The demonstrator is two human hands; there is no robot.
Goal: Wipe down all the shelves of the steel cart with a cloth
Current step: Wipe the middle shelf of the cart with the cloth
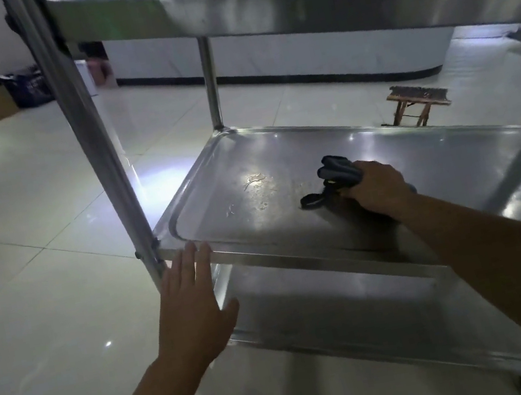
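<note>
Fingers of the right hand (376, 184) are curling round a dark, crumpled cloth (335, 174), pressing it onto the shiny, wet-streaked middle shelf (280, 159) of the steel cart (90, 129). Ahead of those fingers, bare smooth metal is running out to the shelf's raised, rounded rim. Left hand (191, 300) is lying flat, fingers straight and close together, tips touching the near rim beside the upright tubular post.

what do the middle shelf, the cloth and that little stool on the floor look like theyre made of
Middle shelf: polished steel, judging by its mirror-like glare.
Cloth gripped by the right hand: dark soft fabric that bunches; weave unclear.
Stool: apparently worn brown wood with crossed legs.
</note>
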